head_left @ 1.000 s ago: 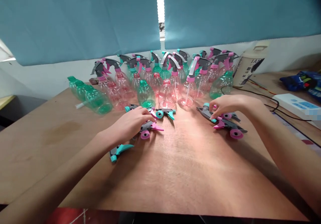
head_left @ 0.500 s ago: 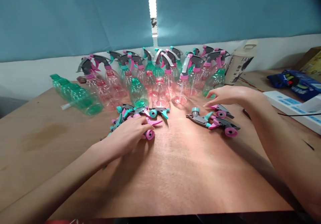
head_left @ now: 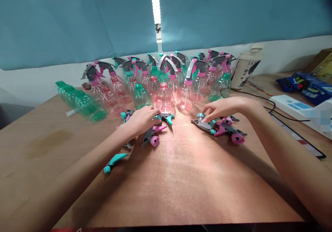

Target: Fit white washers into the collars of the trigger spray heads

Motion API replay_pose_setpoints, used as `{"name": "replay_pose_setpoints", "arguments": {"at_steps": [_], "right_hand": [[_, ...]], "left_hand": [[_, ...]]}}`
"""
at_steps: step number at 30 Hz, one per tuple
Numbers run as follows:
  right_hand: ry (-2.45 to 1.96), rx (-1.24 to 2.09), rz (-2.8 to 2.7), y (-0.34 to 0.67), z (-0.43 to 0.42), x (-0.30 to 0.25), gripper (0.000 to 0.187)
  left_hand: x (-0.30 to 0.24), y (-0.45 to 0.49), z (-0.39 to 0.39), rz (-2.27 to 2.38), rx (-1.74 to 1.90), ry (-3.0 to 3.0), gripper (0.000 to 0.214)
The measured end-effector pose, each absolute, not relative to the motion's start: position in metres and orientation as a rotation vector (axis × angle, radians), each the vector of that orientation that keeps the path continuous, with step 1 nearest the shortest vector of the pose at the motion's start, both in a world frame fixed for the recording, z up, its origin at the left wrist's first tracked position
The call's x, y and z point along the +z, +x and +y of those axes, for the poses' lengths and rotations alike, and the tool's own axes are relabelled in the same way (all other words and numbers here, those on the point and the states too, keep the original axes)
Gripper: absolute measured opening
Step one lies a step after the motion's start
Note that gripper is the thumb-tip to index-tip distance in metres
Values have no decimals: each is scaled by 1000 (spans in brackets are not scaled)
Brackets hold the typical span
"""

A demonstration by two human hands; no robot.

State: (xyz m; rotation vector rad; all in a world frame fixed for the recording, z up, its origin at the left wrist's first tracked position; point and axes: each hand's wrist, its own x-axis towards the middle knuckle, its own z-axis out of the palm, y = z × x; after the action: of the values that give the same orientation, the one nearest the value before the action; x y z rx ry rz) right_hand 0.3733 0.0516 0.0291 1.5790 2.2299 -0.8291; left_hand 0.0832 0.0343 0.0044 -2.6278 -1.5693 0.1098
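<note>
My left hand (head_left: 144, 118) reaches over a loose group of trigger sprayer heads, its fingers curled at the teal collar of a grey-and-teal trigger sprayer head (head_left: 167, 117). Just below the fingers lies a grey-and-pink trigger sprayer head (head_left: 153, 136); others are partly covered by the hand. On the right, my right hand (head_left: 220, 108) has its thumb and fingers closed around the neck of another grey trigger sprayer head (head_left: 206, 126) with a teal collar. Grey-and-pink trigger sprayer heads (head_left: 233, 135) lie beside it, under the wrist.
Behind the hands stand clear pink bottles (head_left: 165, 98) and green bottles (head_left: 142, 97), several with sprayers fitted. More green bottles (head_left: 90, 105) lean at left. A teal sprayer part (head_left: 115, 161) lies near my left forearm. At right are a tumbler (head_left: 245, 67), power strip (head_left: 293, 105) and cable.
My left hand has moved forward, uncovering the grey-and-pink sprayer head and a teal part. My right hand has come down and left onto the teal-collared sprayer head.
</note>
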Motion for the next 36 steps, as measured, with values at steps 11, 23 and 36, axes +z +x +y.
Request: {"name": "replay_pose_setpoints", "arguments": {"at_steps": [11,23,36], "right_hand": [[1627,-693,2449,369,31,50,56],[1101,-1259,2718,340,-3,67,61],[950,-1122,2606,316,-2,45,48]], "left_hand": [[3,102,26,-1636,-21,-2467,25],[30,128,-47,-1430,-909,-2738,34],[-46,115,-54,-1302,-1294,-2738,29]]}}
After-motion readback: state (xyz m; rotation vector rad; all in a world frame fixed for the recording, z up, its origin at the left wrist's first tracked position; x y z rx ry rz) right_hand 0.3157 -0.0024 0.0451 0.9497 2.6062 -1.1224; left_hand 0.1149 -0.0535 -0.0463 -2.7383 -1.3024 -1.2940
